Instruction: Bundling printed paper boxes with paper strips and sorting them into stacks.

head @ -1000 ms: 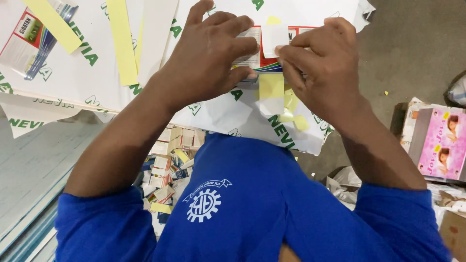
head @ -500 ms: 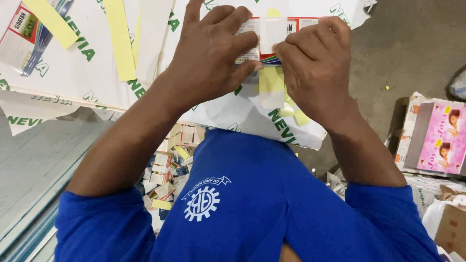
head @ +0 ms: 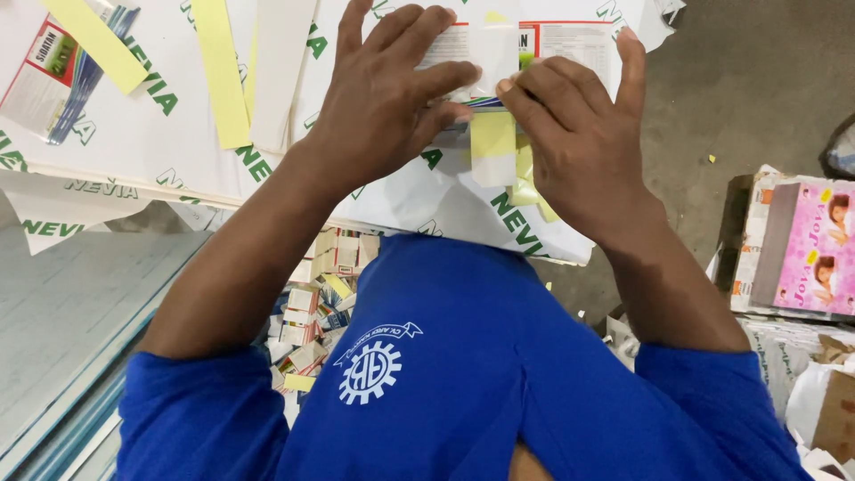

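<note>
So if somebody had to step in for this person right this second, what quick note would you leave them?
Left hand: pressed flat on the small printed carton, fingers spread.
Right hand: on the same carton, fingers pinching at the white strip across its middle.
The carton lies on big white printed sheets on the table, a pale yellow strip hanging below it.
Loose yellow strips lie to the left; a heap of small cartons sits below the table edge.
Done: strip laid on the carton. Left: whether it is fully pressed down cannot be told.
</note>
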